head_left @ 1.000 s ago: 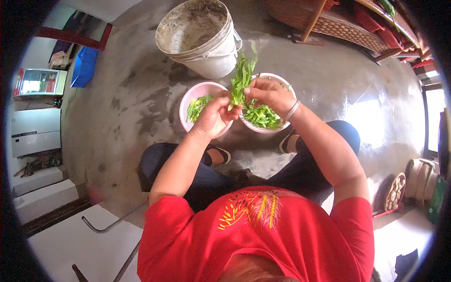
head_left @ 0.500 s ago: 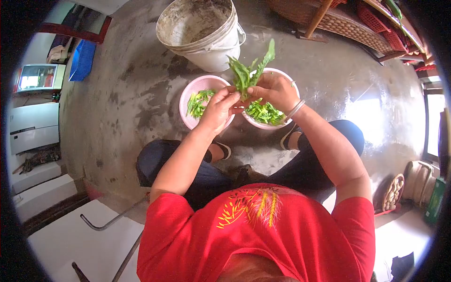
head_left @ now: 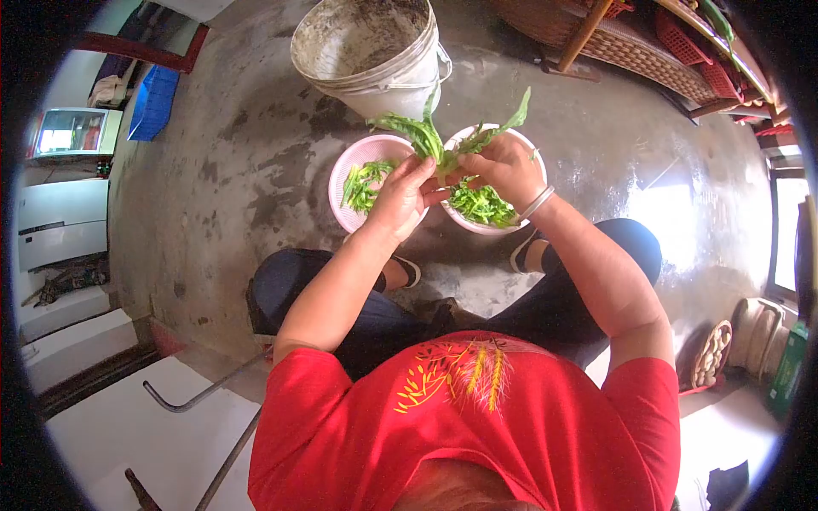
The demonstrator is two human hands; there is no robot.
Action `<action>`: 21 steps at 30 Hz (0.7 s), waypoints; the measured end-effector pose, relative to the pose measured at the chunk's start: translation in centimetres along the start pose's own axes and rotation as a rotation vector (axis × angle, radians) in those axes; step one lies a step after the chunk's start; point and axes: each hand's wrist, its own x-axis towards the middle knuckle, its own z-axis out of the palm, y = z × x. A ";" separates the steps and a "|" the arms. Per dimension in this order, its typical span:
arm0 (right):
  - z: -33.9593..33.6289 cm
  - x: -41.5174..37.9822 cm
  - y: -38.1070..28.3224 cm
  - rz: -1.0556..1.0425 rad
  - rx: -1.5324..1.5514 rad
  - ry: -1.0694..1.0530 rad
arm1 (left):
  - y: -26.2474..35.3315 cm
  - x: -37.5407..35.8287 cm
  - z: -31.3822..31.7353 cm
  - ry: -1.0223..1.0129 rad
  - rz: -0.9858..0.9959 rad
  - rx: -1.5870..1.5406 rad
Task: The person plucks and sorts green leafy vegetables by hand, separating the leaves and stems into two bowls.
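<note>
Above two baskets, my left hand (head_left: pixel 402 194) pinches the base of a bunch of leafy greens (head_left: pixel 417 134). Close beside it, my right hand (head_left: pixel 504 174), with a bangle at the wrist, has its fingers closed on the same greens, whose leaves fan out up and to both sides. Below my left hand is a pink basket (head_left: pixel 339 172) with some cut greens (head_left: pixel 365 186) in it. A second pale pink basket (head_left: pixel 533 145), partly covered by my right hand, holds a larger heap of greens (head_left: pixel 482 204).
A dirty white bucket (head_left: pixel 383 85) stands on the wet floor beyond the baskets. My knees are on both sides. A woven bench (head_left: pixel 635 51) is at the upper right, a blue bin (head_left: pixel 153 104) at the upper left, and a metal bar (head_left: pixel 183 407) at the lower left.
The leaves between my hands have spread apart, one part leaning left and another right. My hands remain close together above the baskets. The view has shifted slightly.
</note>
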 end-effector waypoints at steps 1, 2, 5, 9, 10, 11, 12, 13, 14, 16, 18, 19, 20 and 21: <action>0.0 -0.2 -0.3 0.002 0.058 0.008 | 0.0 0.0 0.2 0.014 0.014 -0.035; 0.1 -0.4 -0.8 0.004 0.117 0.015 | -0.1 -0.1 0.5 0.028 0.028 -0.070; -0.3 -0.6 -1.3 0.074 0.234 0.033 | -0.4 0.2 0.2 0.012 0.031 -0.144; -1.4 -0.1 -1.1 0.138 0.403 0.092 | -0.1 0.4 -1.1 -0.111 0.046 -0.144; -1.3 -0.1 -1.1 0.104 0.385 0.127 | 0.0 0.3 -1.0 -0.113 0.046 -0.127; -1.2 -0.1 -1.1 0.069 0.367 0.161 | 0.2 0.2 -0.8 -0.115 0.046 -0.110; -1.1 0.0 -1.1 0.035 0.347 0.195 | 0.4 0.0 -0.4 -0.117 0.047 -0.094; -1.1 -0.1 -1.1 0.033 0.260 0.139 | 0.5 -0.1 0.0 -0.084 0.060 -0.054; -1.1 -0.2 -1.1 0.030 0.172 0.082 | 0.3 -0.2 0.5 -0.051 0.074 -0.015; -0.9 -0.4 -1.2 0.026 0.031 -0.022 | -0.1 -0.4 0.6 0.000 0.095 0.064; -0.5 -0.6 -1.5 0.022 -0.077 -0.114 | -0.6 -0.3 0.2 0.032 0.109 0.143; -0.4 -0.6 -1.5 0.012 -0.087 -0.111 | -0.6 -0.3 0.1 0.023 0.099 0.169; -0.3 -0.6 -1.5 0.001 -0.097 -0.107 | -0.4 -0.4 0.2 0.013 0.089 0.196; -0.3 -0.6 -1.4 -0.009 -0.106 -0.104 | -0.3 -0.5 0.3 0.004 0.079 0.222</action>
